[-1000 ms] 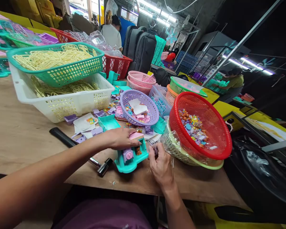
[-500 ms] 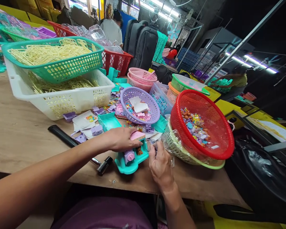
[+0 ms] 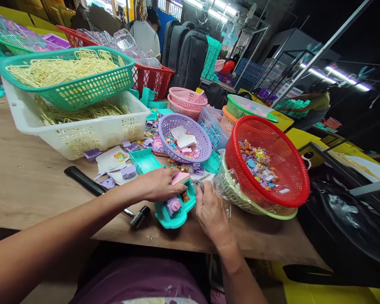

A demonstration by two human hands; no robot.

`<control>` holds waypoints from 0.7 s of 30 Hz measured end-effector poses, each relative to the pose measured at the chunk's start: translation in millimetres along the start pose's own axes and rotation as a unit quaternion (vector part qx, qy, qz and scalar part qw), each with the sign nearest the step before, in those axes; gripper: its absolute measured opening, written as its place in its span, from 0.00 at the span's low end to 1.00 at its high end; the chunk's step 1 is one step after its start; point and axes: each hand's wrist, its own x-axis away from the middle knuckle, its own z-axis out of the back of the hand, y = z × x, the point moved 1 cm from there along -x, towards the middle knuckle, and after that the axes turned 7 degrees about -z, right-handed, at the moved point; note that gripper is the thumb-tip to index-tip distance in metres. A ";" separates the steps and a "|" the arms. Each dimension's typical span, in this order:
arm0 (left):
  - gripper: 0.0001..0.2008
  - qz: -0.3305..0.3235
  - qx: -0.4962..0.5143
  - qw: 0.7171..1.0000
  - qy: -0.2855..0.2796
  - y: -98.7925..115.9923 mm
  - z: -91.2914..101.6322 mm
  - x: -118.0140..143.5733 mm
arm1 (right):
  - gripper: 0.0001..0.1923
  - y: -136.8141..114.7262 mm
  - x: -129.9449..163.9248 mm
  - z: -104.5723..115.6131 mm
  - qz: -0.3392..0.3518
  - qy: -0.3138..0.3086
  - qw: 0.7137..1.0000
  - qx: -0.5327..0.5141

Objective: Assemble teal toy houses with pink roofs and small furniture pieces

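Note:
My left hand (image 3: 160, 184) is closed over the pink top of a teal plastic toy (image 3: 179, 217), holding it tilted at the table's front. On the toy sit a lilac piece with a pink knob (image 3: 175, 205) and a small brown bear figure (image 3: 185, 196). Just right of the toy, my right hand (image 3: 211, 211) is pinched on a small shiny, see-through thing (image 3: 199, 184) close to the toy's edge; its kind is unclear. Behind my left hand lies an open teal tray (image 3: 145, 159). A hammer (image 3: 85, 180) with a black handle rests left of the toy, partly under my forearm.
A purple basket (image 3: 205, 143) of small parts stands behind the toy. To the right, a red basket (image 3: 299, 169) leans on a pale green one (image 3: 240, 198). At left, a teal basket of yellow wire pieces (image 3: 63, 69) sits on a white crate (image 3: 98, 137). Lilac parts (image 3: 128, 171) lie scattered.
The toy has turned slightly under my left hand. My right hand has moved a little up and left, with the shiny thing closer to the toy. The whole view has shifted slightly.

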 end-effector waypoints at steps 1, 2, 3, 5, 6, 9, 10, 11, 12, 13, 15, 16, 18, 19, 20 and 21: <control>0.22 0.001 -0.005 1.000 0.000 1.6 -0.4 0.4 | 0.10 2.4 -1.1 2.5 0.009 -0.016 1.000 -0.005; 0.22 0.003 -0.009 1.000 -0.001 3.2 -0.7 0.7 | 0.10 4.7 -1.9 4.9 0.017 -0.028 0.999 -0.007; 0.21 0.006 -0.013 1.000 -0.002 4.9 -0.9 0.9 | 0.10 6.6 -2.6 7.2 0.024 -0.036 0.999 -0.006; 0.21 0.014 -0.022 1.000 -0.005 7.9 -1.3 1.2 | 0.09 8.5 -3.6 10.7 0.033 -0.041 0.999 0.002; 0.21 0.018 -0.027 0.999 -0.004 9.1 -1.5 1.3 | 0.09 8.7 -4.1 11.9 0.033 -0.043 0.999 0.005; 0.20 0.028 -0.042 0.999 0.002 11.5 -2.4 1.4 | 0.09 8.0 -6.1 13.3 0.009 -0.067 0.998 0.004; 0.19 0.028 -0.044 0.999 0.004 11.8 -2.8 1.4 | 0.09 7.6 -6.8 13.2 -0.002 -0.075 0.997 0.001; 0.19 0.025 -0.046 0.999 0.005 12.0 -3.1 1.3 | 0.09 7.0 -7.4 12.9 -0.010 -0.081 0.997 0.000; 0.18 0.023 -0.047 0.999 0.006 11.9 -3.2 1.1 | 0.09 6.1 -7.7 12.4 -0.013 -0.082 0.997 0.001; 0.18 0.022 -0.047 0.999 0.006 11.5 -3.3 0.9 | 0.09 4.9 -7.7 11.7 -0.013 -0.076 0.997 0.006; 0.18 0.021 -0.039 0.999 0.005 10.3 -3.1 0.6 | 0.10 1.9 -6.8 10.0 -0.008 -0.050 0.998 0.031; 0.18 0.021 -0.033 0.999 0.006 9.6 -2.7 0.4 | 0.10 0.5 -6.1 9.1 -0.006 -0.039 0.998 0.046; 0.18 0.022 -0.021 1.000 0.008 8.7 -1.5 0.1 | 0.11 -0.9 -5.4 8.0 -0.001 -0.032 0.997 0.064; 0.18 0.022 -0.018 1.000 0.006 8.5 -0.7 -0.2 | 0.11 -0.5 -5.8 8.2 0.002 -0.037 0.997 0.061; 0.19 0.023 -0.018 1.000 0.002 8.6 0.3 -0.6 | 0.11 0.5 -6.8 9.2 0.004 -0.048 0.998 0.050; 0.19 0.024 -0.022 0.999 -0.003 8.9 1.5 -1.2 | 0.10 2.1 -8.5 10.9 0.004 -0.065 0.997 0.031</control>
